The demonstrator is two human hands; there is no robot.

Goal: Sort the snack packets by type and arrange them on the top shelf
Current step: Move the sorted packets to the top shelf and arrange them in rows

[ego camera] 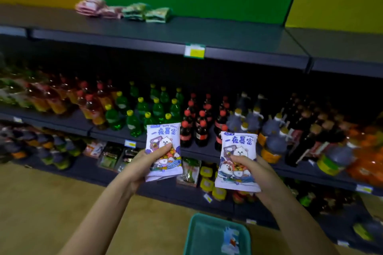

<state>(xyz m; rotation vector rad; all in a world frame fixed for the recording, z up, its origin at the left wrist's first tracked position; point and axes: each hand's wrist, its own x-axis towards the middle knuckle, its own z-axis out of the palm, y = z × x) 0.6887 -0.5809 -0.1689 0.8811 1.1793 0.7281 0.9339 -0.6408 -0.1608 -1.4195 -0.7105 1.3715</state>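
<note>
My left hand (143,166) grips a white and purple cartoon packet (163,163), thumb across its front. My right hand (256,172) holds a matching white and purple packet (238,145) the same way. Both packets are upright at mid-height, in front of the drink shelves. On the dark top shelf (207,31), at its left, lie pink packets (97,7) and, touching them on the right, green packets (148,12). Below my hands sits a teal basket (199,234) with one blue and white packet (231,241) inside.
The middle shelf holds rows of bottles: red-capped orange ones (91,105), green ones (143,109), dark cola bottles (199,122) and dark sauce bottles (300,130). Lower shelves carry assorted packets. A yellow price tag (194,50) hangs on the top shelf's edge. The floor is tan.
</note>
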